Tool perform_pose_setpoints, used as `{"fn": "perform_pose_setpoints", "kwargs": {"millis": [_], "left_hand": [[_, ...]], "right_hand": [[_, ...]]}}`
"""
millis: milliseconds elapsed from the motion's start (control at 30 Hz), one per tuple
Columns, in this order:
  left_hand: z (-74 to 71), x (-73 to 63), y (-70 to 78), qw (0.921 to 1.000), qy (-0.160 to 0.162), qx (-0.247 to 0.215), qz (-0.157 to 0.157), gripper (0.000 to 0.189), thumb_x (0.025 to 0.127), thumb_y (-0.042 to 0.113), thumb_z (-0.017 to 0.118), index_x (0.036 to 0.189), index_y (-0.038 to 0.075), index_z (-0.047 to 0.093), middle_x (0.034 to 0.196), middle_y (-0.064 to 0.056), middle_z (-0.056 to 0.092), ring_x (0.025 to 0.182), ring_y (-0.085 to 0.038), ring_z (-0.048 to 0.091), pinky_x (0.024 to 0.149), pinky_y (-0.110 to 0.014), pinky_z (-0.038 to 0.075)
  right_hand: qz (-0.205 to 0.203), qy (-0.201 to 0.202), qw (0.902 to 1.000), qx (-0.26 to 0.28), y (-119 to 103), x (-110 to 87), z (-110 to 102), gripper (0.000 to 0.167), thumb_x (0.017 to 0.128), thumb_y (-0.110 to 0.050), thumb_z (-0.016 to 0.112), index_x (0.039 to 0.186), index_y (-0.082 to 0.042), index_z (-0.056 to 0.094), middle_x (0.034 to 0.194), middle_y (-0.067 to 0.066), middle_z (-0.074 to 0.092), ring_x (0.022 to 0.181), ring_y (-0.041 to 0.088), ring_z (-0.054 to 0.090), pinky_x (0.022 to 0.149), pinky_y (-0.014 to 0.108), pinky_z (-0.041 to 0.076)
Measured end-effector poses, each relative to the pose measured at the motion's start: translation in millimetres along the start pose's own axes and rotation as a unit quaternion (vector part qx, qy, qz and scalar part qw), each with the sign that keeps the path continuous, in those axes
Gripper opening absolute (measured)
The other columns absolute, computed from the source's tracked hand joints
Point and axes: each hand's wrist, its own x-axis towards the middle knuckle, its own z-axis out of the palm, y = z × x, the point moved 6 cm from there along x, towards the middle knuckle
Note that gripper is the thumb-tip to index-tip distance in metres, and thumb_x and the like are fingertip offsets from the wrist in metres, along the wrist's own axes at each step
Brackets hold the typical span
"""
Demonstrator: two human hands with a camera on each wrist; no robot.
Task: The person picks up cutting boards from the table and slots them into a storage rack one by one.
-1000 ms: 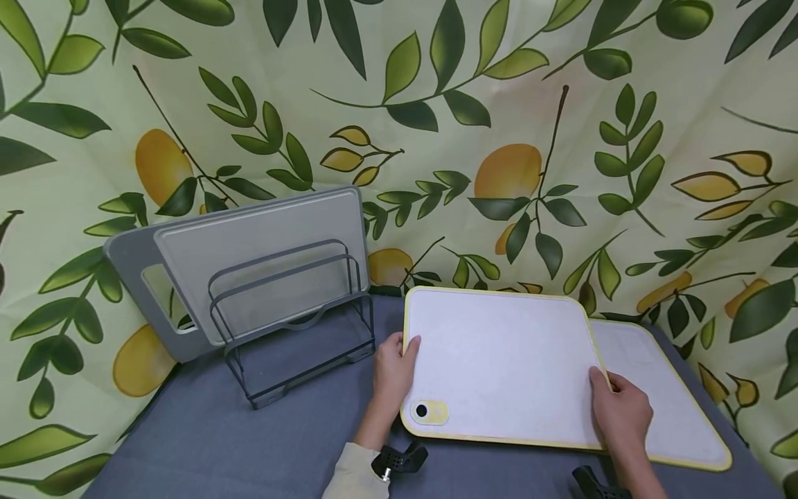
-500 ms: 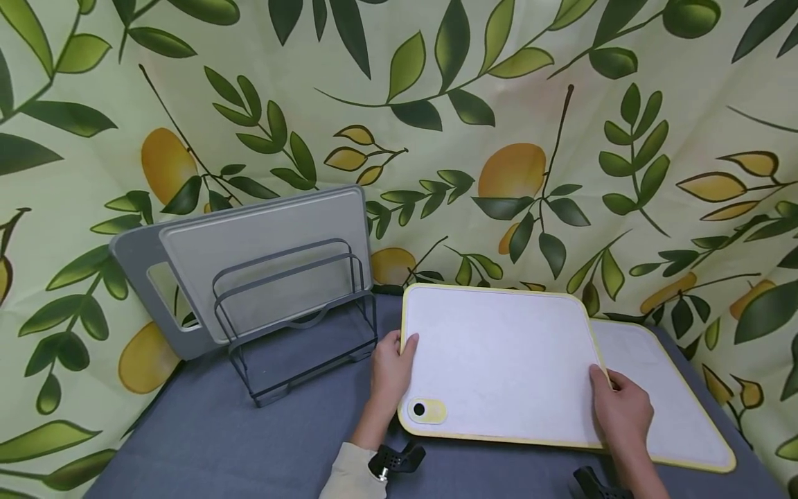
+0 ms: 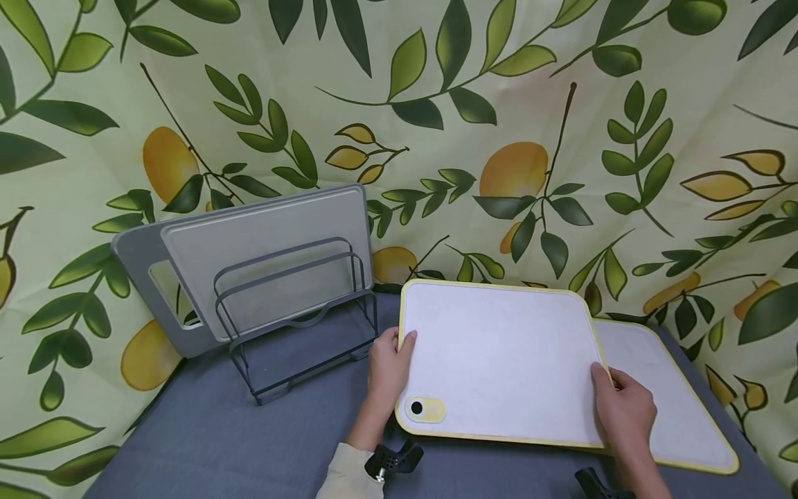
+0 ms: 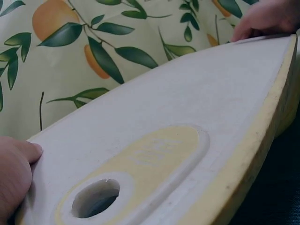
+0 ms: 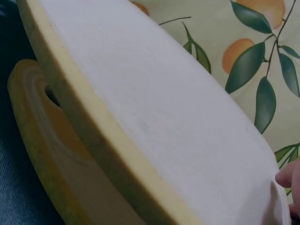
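Both hands hold a white cutting board [image 3: 499,360] with a yellow rim, one at each short side. My left hand [image 3: 388,367] grips its left edge, the thumb over the top face. At the right edge my right hand [image 3: 625,409] pinches the rim, thumb on top and fingers mostly hidden underneath. Near the lower left corner, a yellow oval patch [image 4: 159,150] surrounds a round hole. A second white board with a yellow rim [image 3: 673,416] lies on the table, partly covered by the held one; the right wrist view shows a gap between the two.
To the left stands a dark wire rack [image 3: 299,322]. A light grey board [image 3: 274,263] and a darker grey board with a handle slot [image 3: 140,256] stand upright in its back. A blue-grey cloth [image 3: 206,430] covers the table; behind hangs a leaf-and-fruit patterned curtain [image 3: 430,152].
The held board and left hand have shifted slightly left and up, and the board's far edge sits a little higher. Both grips stay the same. The head view has shifted slightly.
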Motion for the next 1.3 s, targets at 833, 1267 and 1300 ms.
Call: {"fn": "perform_pose_setpoints", "kwargs": {"millis": [833, 1267, 1300], "left_hand": [[-22.4, -9.9, 5.5, 1.0000, 0.001, 0.005, 0.008, 0.031, 0.098, 0.029, 0.068, 0.115, 0.004, 0.070, 0.070, -0.003, 0.066, 0.056, -0.009, 0.057, 0.052, -0.025, 0.047], [-46.2, -7.0, 13.3, 0.9995, 0.003, -0.010, 0.029, 0.031, 0.098, 0.028, 0.067, 0.115, 0.002, 0.069, 0.068, -0.004, 0.065, 0.055, -0.009, 0.058, 0.051, -0.024, 0.049], [-47.7, -7.3, 13.6, 0.9996, 0.002, -0.010, 0.027, 0.030, 0.098, 0.028, 0.067, 0.115, 0.003, 0.069, 0.068, -0.004, 0.065, 0.055, -0.009, 0.059, 0.051, -0.024, 0.049]], "right_hand": [[0.006, -0.012, 0.9999, 0.004, -13, -8.3, -2, 0.066, 0.101, -0.051, 0.047, 0.134, 0.004, 0.062, 0.126, 0.027, 0.064, 0.105, 0.033, 0.058, 0.072, 0.030, 0.040], [0.041, -0.043, 0.9973, 0.044, -28, -17.3, 2, 0.073, 0.098, -0.060, 0.045, 0.143, -0.003, 0.056, 0.142, 0.023, 0.058, 0.119, 0.033, 0.056, 0.069, 0.022, 0.041], [0.042, -0.044, 0.9971, 0.045, -30, -17.7, 2, 0.074, 0.097, -0.060, 0.045, 0.143, -0.003, 0.056, 0.143, 0.023, 0.057, 0.121, 0.033, 0.055, 0.070, 0.023, 0.040]]}}
